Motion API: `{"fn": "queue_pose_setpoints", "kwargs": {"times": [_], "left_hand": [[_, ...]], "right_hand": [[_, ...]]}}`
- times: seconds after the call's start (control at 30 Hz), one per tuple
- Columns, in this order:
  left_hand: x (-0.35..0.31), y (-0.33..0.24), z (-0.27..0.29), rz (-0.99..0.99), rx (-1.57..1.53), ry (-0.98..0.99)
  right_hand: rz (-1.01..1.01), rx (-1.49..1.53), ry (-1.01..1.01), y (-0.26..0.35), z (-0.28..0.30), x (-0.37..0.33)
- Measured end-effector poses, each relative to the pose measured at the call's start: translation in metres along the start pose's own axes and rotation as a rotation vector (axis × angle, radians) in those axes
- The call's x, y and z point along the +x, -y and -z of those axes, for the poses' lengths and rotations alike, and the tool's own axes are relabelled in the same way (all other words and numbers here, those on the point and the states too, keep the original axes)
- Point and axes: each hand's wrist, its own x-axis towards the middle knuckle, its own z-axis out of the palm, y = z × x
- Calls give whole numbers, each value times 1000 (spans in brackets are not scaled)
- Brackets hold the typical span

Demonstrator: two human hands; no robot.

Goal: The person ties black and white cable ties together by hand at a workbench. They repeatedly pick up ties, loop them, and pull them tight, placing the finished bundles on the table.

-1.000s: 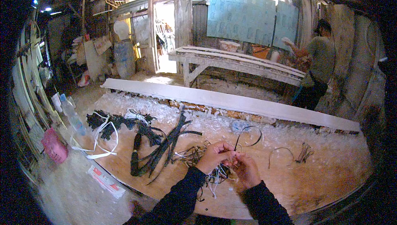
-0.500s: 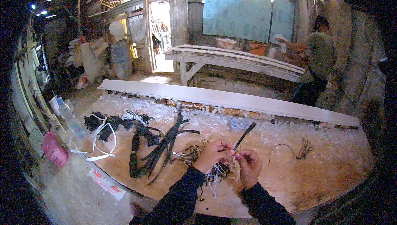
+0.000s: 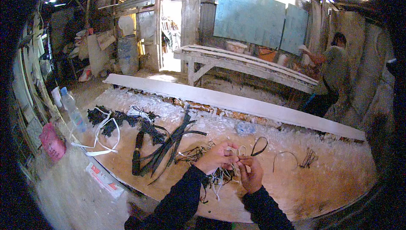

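Note:
Near the middle of the table, my left hand and my right hand meet with fingertips pinched together. A narrow black strip, bent into a loop, rises from between them. A pale cord also curls up by the fingertips; which fingers hold it I cannot make out. Below and behind the hands lies a tangle of white and dark cords. To the left, long black strips are heaped beside a dark-handled tool, whose kind I cannot tell.
Black cord bundles and a white strap lie at the table's left. A plastic bottle stands beyond them. Small cord bits lie right. A long white board edges the far side. Behind, a person stands by a bench.
The black strip stood up straight before and is now bent into a loop. My hands have drawn closer together. The view has shifted slightly, and the person behind leans lower.

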Motion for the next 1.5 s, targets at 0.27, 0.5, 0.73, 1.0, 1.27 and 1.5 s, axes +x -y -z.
{"fn": "queue_pose_setpoints", "kwargs": {"times": [0.27, 0.5, 0.73, 1.0, 1.27, 1.5], "left_hand": [[2, -2, -5, -53, -19, -2], [4, -2, -5, -193, 213, 7], [6, 1, -10, -368, 483, -25], [4, 0, -14, -183, 519, -177], [6, 4, -17, -186, 548, -267], [6, 7, -20, -361, 751, -305]], "right_hand": [[-358, 400, -117, 1, -6, -5], [-720, 899, -16, -8, -4, 5], [-926, 1197, 74, -11, 2, 8], [-808, 876, -63, -6, -4, 8], [-550, 472, -74, 4, -2, 6], [-503, 327, -74, 3, -4, 5]]}}
